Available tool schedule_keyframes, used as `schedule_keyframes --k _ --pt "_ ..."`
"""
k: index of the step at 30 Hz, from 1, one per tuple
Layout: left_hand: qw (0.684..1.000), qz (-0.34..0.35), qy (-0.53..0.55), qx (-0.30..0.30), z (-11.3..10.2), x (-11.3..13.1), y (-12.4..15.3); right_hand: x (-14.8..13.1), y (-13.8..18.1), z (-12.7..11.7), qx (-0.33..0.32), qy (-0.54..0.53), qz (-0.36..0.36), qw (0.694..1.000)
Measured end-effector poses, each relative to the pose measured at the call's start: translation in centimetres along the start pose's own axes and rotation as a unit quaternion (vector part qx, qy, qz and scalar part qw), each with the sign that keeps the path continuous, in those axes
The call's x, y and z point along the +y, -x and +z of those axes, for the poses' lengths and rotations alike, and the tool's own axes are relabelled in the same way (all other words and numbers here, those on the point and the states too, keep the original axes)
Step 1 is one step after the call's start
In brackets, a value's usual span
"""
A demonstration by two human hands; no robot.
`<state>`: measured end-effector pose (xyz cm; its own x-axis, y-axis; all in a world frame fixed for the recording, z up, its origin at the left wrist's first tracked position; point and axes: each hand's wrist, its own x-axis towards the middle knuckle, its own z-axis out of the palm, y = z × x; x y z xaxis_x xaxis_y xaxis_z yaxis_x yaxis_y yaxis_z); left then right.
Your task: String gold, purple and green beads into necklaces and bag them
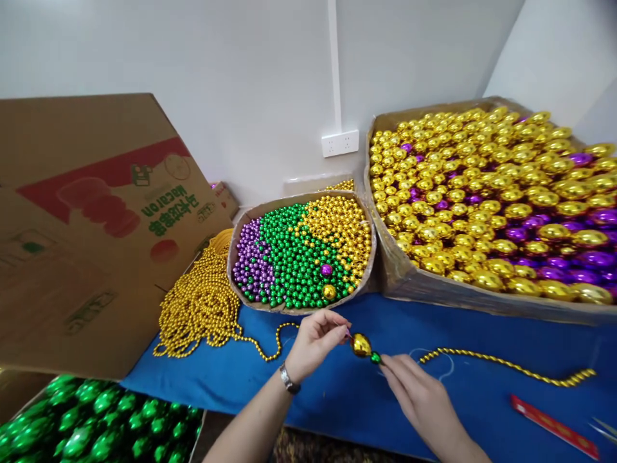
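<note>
My left hand (318,341), with a metal band at the wrist, is closed in a pinch; a bit of purple, likely a bead, shows at its fingertips. Just right of them hangs a large gold oval bead (360,345), followed by a small round green bead (375,357). At the green bead, the fingers of my right hand (424,392) are together, seen from the back, and their grip is partly hidden. A thin clear string (450,366) curves out beyond that hand. Past it, a strand of small gold beads (511,365) lies on the blue cloth (347,405).
Ahead stands a carton (233,283) of small purple, green and gold beads. A bigger box (434,289) at right holds large gold and purple beads. Gold bead chains (197,308) lie beside a leaning cardboard box (96,257). Large green beads (96,418) sit lower left; a red strip (554,427) lies right.
</note>
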<state>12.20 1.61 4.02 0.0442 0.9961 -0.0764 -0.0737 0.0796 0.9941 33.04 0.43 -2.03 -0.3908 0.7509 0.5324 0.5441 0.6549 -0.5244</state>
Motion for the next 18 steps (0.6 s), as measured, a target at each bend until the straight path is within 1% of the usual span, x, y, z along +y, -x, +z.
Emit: schedule_keyframes --k 3,6,8,9,11,15,17,18 --pt "0.999 0.013 -0.049 -0.003 0.4 -2.0 0.0 1.4 0.9 0.8 -0.013 -0.006 0.042 0.999" --pt "0.989 0.054 -0.137 0.027 0.7 -4.0 0.5 3.1 2.0 1.1 -0.029 0.033 0.041 0.998" --pt "0.979 0.068 -0.188 0.041 0.8 -4.4 0.9 3.5 2.2 0.9 -0.036 0.072 0.040 0.996" --pt "0.975 0.073 -0.204 0.044 0.8 -4.2 1.2 3.4 2.0 0.8 -0.039 0.087 0.041 0.995" --pt "0.973 0.085 -0.211 0.043 0.8 -3.0 1.7 2.6 1.0 0.6 -0.043 0.097 0.035 0.994" --pt "0.977 0.110 -0.179 0.038 0.5 0.5 3.2 0.9 -1.2 0.9 -0.057 0.040 -0.044 0.997" --pt "0.977 0.114 -0.181 0.022 -0.3 1.4 4.3 0.7 -1.3 1.1 -0.061 0.004 -0.083 0.995" --pt "0.974 0.112 -0.193 0.022 -1.1 1.4 5.0 0.8 -0.9 1.0 -0.061 -0.014 -0.089 0.994"
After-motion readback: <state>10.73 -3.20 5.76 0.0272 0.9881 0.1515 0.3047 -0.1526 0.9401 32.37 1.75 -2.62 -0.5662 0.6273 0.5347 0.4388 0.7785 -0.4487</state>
